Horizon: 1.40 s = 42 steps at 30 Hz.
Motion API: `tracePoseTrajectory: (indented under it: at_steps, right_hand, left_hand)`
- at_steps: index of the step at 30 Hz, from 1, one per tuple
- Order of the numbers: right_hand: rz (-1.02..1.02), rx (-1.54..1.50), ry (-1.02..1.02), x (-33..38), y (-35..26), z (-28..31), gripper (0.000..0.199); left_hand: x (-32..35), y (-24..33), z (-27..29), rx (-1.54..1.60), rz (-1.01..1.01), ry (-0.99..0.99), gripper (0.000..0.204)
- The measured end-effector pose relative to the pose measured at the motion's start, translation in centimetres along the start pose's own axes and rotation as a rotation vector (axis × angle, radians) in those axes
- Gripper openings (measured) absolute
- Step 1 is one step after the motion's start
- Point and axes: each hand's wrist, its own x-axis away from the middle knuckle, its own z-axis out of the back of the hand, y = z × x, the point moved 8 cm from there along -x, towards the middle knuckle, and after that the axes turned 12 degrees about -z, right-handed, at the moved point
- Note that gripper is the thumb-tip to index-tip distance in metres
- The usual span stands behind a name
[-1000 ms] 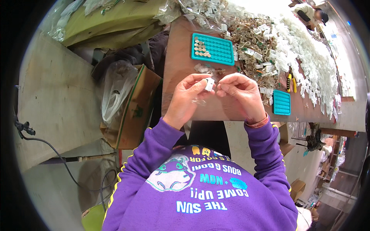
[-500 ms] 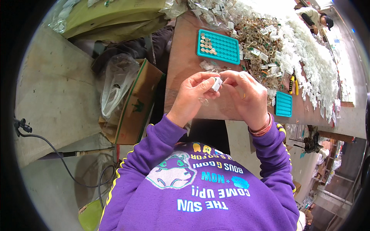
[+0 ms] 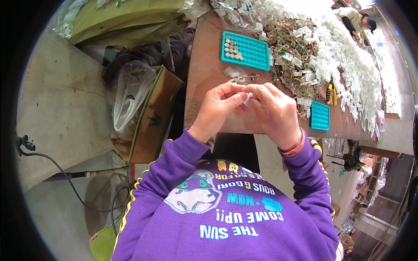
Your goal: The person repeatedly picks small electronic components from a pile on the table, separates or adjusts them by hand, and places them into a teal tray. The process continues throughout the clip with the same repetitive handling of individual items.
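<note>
Both hands are meeting over the near edge of the brown worktable (image 3: 209, 78). Left hand (image 3: 217, 106) and right hand (image 3: 272, 111) are pinching one small pale part (image 3: 247, 99) between their fingertips, fingers closed on it; too small to tell what it is. The part is sitting in the air just above the table edge, between the two thumbs.

Beyond the hands, a few loose clear bits (image 3: 237, 75) are lying on the table. Further back, a teal grid tray (image 3: 245, 51) is holding some round brass-coloured pieces in its left cells. A smaller teal tray (image 3: 320, 115) is lying right of the right hand. A big heap of white and brown small parts (image 3: 331, 48) is running along the table's far side. A cardboard box (image 3: 152, 117) with a plastic bag (image 3: 128, 98) is standing left of the table.
</note>
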Motion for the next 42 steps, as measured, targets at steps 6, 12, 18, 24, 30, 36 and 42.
tracePoseTrajectory:
  at_steps: [6, 12, 18, 24, 30, 36, 42]
  right_hand:
    - [-0.145, -0.237, 0.158, 0.5, 2.4, 0.4, 0.017]
    - [-0.098, -0.274, 0.184, 0.7, 2.5, -0.7, 0.011]
    - [-0.070, -0.210, 0.137, 0.9, 2.1, -1.2, 0.012]
    - [-0.064, -0.189, 0.171, 0.7, 1.7, -1.0, 0.011]
    - [-0.095, -0.254, 0.191, 0.8, 1.3, -0.9, 0.010]
    - [-0.052, -0.185, 0.225, 0.9, 1.2, -1.4, 0.018]
    - [-0.448, -0.572, 0.416, 5.4, 7.5, 1.7, 0.021]
  left_hand:
    - [-0.1, 0.4, 0.1, 0.092, -0.008, 0.051, 0.024]
    - [-0.2, 0.4, 0.3, 0.113, 0.007, 0.054, 0.026]
    - [-0.1, 0.0, 0.3, 0.098, 0.023, 0.042, 0.023]
    - [0.0, 0.1, 0.2, 0.093, 0.028, 0.059, 0.021]
    - [0.0, 0.0, 0.3, 0.172, 0.009, 0.069, 0.022]
    - [0.1, 0.2, 0.1, 0.206, -0.010, 0.084, 0.021]
    - [-1.8, 6.6, -5.5, -0.678, -0.552, -0.305, 0.019]
